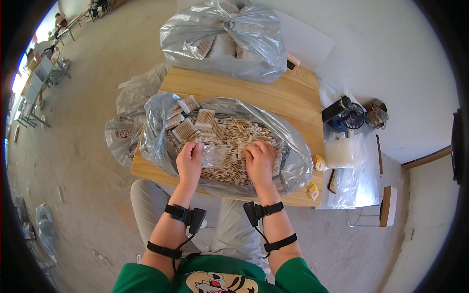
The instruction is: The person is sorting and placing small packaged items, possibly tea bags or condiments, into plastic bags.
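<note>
A large grey plastic bag (295,151) lies spread open in front of me, full of loose cotton swabs (229,172). Packed bundles of swabs (204,119) are piled at its far left. My left hand (188,163) is closed, pinching the edge of a small clear plastic bag (213,155) above the loose swabs. To the right of that bag, my right hand (261,160) reaches into the heap with curled fingers, gripping some swabs. Its fingertips are partly hidden among them.
On the wooden table (298,105), a tied grey bag (222,44) stands at the far side. Yellow packets (313,191) rest by the right edge. A side table holds a small black fan (352,116) and a stack of clear bags (345,150). More plastic bags (122,136) hang left.
</note>
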`<state>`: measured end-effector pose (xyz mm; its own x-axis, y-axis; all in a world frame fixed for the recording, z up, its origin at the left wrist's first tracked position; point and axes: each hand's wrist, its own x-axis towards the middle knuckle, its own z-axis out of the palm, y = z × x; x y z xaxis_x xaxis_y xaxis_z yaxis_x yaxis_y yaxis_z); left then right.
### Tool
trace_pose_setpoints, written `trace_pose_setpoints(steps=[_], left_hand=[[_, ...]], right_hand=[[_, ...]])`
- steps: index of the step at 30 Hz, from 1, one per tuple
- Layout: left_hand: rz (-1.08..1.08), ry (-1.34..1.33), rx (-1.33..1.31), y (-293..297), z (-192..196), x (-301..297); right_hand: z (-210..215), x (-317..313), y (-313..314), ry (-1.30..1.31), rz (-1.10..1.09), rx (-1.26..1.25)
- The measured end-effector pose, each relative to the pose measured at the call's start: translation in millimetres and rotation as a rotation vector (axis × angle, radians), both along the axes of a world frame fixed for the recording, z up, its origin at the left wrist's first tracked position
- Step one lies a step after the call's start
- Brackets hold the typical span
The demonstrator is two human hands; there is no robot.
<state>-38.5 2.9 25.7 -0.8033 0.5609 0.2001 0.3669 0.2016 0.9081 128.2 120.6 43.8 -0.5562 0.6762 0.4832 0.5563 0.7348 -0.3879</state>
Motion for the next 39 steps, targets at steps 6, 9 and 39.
trace_pose_setpoints(steps=[6, 9, 39], left_hand=[[-0.017, 0.025, 0.107, -7, 6, -2], [-0.032, 0.086, 0.056, -3, 12, 5], [-1.036, 0.085, 0.037, 48, 83, 190]], right_hand=[[25, 5, -12, 0.204, 0.01, 0.102], [26, 22, -16, 0.342, -0.027, -0.007], [40, 215, -42, 0.639, -0.033, -0.507]])
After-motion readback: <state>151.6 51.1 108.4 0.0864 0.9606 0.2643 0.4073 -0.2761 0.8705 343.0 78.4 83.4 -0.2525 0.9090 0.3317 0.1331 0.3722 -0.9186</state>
